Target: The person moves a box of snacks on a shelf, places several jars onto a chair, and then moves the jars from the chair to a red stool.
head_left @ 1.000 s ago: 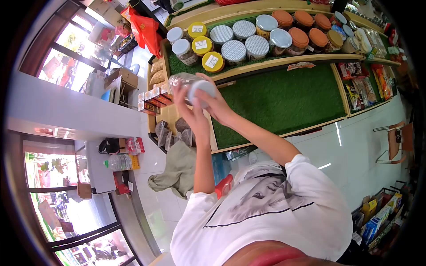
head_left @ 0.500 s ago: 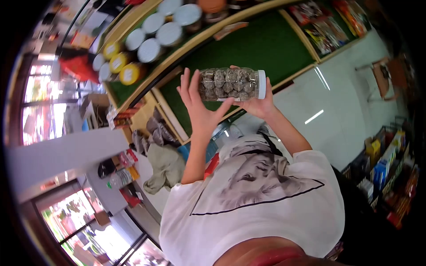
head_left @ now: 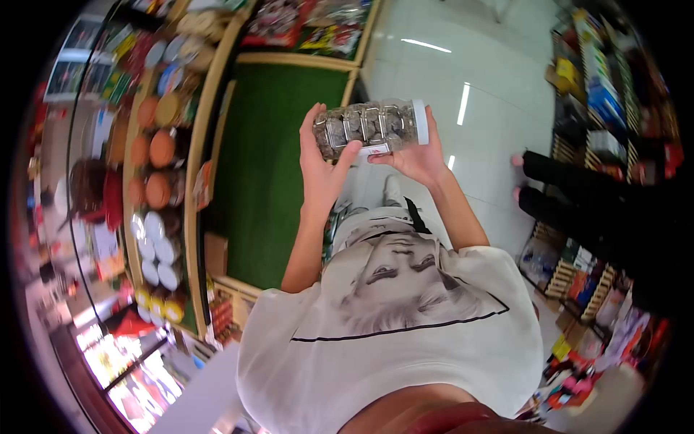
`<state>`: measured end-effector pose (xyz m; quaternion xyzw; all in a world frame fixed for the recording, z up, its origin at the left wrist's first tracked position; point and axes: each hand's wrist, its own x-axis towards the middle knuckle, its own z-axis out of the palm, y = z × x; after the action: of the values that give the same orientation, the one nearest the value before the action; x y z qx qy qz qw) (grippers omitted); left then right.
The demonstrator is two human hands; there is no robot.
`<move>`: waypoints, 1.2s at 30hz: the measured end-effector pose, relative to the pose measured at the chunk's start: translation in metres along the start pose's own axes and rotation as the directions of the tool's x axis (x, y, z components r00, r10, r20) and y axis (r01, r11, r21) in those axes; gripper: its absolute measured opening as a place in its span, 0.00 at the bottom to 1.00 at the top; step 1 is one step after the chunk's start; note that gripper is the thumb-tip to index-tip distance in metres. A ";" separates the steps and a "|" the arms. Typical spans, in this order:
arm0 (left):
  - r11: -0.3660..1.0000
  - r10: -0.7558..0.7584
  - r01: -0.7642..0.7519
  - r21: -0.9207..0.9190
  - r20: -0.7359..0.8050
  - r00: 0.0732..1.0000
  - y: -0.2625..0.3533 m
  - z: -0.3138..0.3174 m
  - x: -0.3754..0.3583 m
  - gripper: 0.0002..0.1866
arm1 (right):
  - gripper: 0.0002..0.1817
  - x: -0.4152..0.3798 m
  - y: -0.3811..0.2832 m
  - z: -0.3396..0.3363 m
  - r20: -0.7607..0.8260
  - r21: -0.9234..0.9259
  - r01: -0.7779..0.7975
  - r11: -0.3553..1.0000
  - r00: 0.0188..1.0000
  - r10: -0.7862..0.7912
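Observation:
A clear jar (head_left: 361,129) of round grey-brown balls is held sideways in front of my chest. Its white lid (head_left: 421,122) points right, and a small white label (head_left: 374,150) shows on the side nearer to me. My left hand (head_left: 322,155) is closed around the base end, thumb along the near side and fingers behind. At the lid end, my right hand (head_left: 416,159) grips from below and behind; part of its fingers is hidden by the jar.
Left of the jar is a wooden-framed display counter with a green surface (head_left: 278,108) and an upper shelf of lidded jars (head_left: 165,147). Bagged goods (head_left: 336,36) lie at its far end. Another person's dark-clothed legs (head_left: 571,181) are at the right, near stocked racks (head_left: 600,79) on the tiled floor (head_left: 477,65).
The view has swung round, so the counter now runs along the left. My left hand's spread fingers have closed on the jar's base. The jar now tilts slightly, its lid end higher in view.

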<state>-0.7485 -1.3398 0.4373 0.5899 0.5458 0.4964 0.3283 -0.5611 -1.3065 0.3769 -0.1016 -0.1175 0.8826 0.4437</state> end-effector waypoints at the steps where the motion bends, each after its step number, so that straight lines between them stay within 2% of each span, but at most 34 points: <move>1: 1.000 -0.008 0.009 -0.023 0.054 0.998 0.001 0.018 0.011 0.37 | 0.48 -0.010 -0.016 -0.003 -0.052 -0.036 0.035 0.999 0.998 -0.036; 3: 0.998 -0.024 0.034 -0.054 0.165 0.986 0.000 0.047 0.031 0.35 | 0.47 -0.028 -0.042 -0.007 -0.104 -0.069 0.101 0.992 0.989 -0.108; 4: 0.999 0.020 -0.013 -0.039 0.192 0.981 -0.004 0.064 0.041 0.31 | 0.47 -0.035 -0.055 -0.012 -0.106 -0.102 0.136 0.985 0.984 -0.146; 7: 0.992 -0.025 0.066 -0.107 0.345 0.938 -0.001 0.104 0.069 0.27 | 0.48 -0.049 -0.083 -0.024 -0.163 -0.162 0.220 0.962 0.956 -0.246; 8: 0.994 0.108 -0.098 -0.049 0.330 0.938 -0.008 0.118 0.079 0.23 | 0.48 -0.051 -0.092 -0.028 -0.191 -0.178 0.240 0.954 0.943 -0.273; 11: 0.972 0.001 0.095 -0.214 0.409 0.912 -0.019 0.151 0.112 0.25 | 0.51 -0.043 -0.116 -0.036 -0.308 -0.254 0.260 0.932 0.891 -0.333; 15: 0.961 -0.060 0.171 -0.219 0.437 0.897 -0.030 0.172 0.164 0.24 | 0.51 0.000 -0.155 -0.050 -0.358 -0.274 0.241 0.931 0.873 -0.331; 19: 0.971 0.012 0.080 -0.227 0.378 0.926 -0.053 0.178 0.238 0.28 | 0.50 0.069 -0.201 -0.058 -0.374 -0.223 0.196 0.955 0.887 -0.270; 21: 0.968 -0.011 0.108 -0.227 0.390 0.921 -0.057 0.178 0.273 0.29 | 0.49 0.102 -0.224 -0.057 -0.373 -0.157 0.203 0.966 0.894 -0.248; 24: 0.988 0.072 -0.016 -0.152 0.377 0.923 -0.092 0.193 0.321 0.32 | 0.48 0.140 -0.252 -0.063 -0.394 -0.133 0.206 0.969 0.886 -0.243; 26: 0.981 0.032 0.053 -0.186 0.426 0.904 -0.101 0.208 0.344 0.33 | 0.46 0.154 -0.272 -0.077 -0.403 -0.114 0.201 0.973 0.886 -0.231; 27: 0.966 -0.014 0.134 -0.223 0.470 0.882 -0.108 0.217 0.354 0.33 | 0.46 0.157 -0.281 -0.084 -0.396 -0.104 0.195 0.975 0.891 -0.220; 31: 0.895 -0.110 0.348 -0.280 0.617 0.780 -0.110 0.265 0.392 0.33 | 0.47 0.162 -0.317 -0.111 -0.453 -0.083 0.291 0.953 0.841 -0.296; 33: 0.852 -0.144 0.444 -0.278 0.691 0.708 -0.113 0.296 0.410 0.31 | 0.46 0.160 -0.338 -0.126 -0.484 -0.049 0.345 0.937 0.813 -0.324; 36: 0.810 -0.213 0.559 -0.175 0.800 0.560 -0.106 0.343 0.446 0.32 | 0.45 0.161 -0.372 -0.146 -0.544 -0.053 0.446 0.893 0.738 -0.400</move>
<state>-0.4981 -0.8343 0.3404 0.5183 0.3616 0.2239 0.7419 -0.3315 -0.9444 0.3364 -0.2987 0.0284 0.6971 0.6511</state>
